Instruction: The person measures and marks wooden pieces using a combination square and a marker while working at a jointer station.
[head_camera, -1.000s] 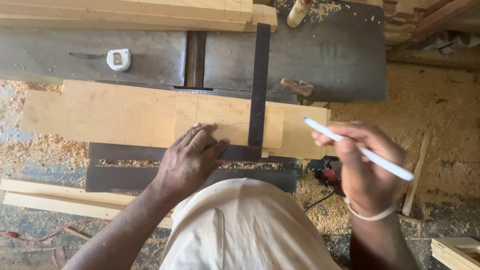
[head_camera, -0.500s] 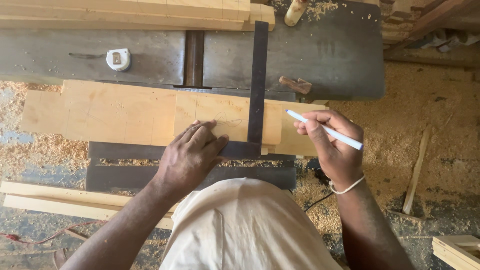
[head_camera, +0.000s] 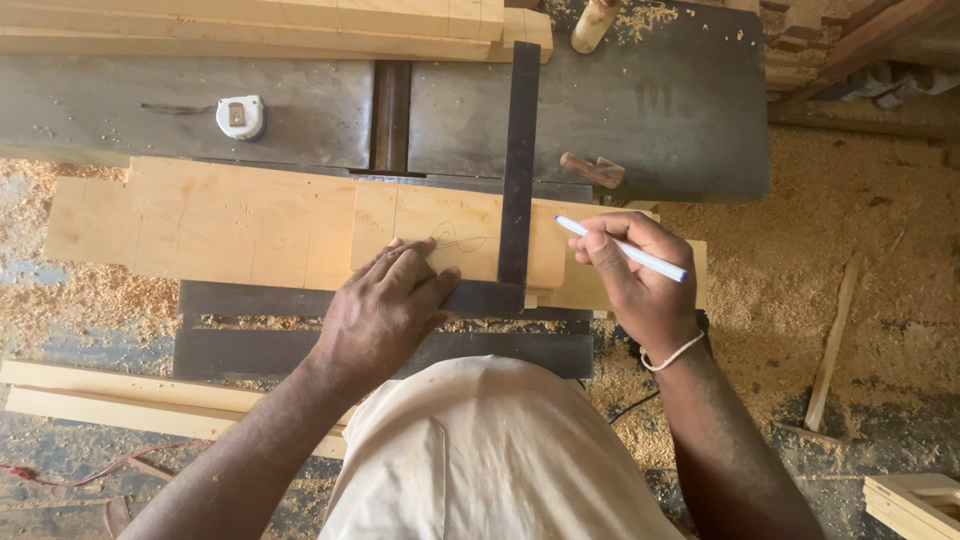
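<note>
A pale wooden board (head_camera: 220, 225) lies across the near edge of a dark metal machine table (head_camera: 640, 110). A dark steel try square (head_camera: 519, 170) sits on it, its long blade running away from me and its stock along the board's near edge. My left hand (head_camera: 385, 310) presses flat on the board and the square's stock. My right hand (head_camera: 635, 280) holds a white pen (head_camera: 622, 249), with the tip just right of the blade. Faint pencil lines and a scribble mark the board.
A white tape measure (head_camera: 240, 117) rests on the machine table at the left. Stacked pale timber (head_camera: 270, 25) lies along the far edge. Sawdust covers the floor to the right, with a thin wood strip (head_camera: 832, 345). Planks (head_camera: 120, 395) lie near my left arm.
My right hand has come leftward with the pen, from out at the right to the square's blade. My left hand and the square have stayed put.
</note>
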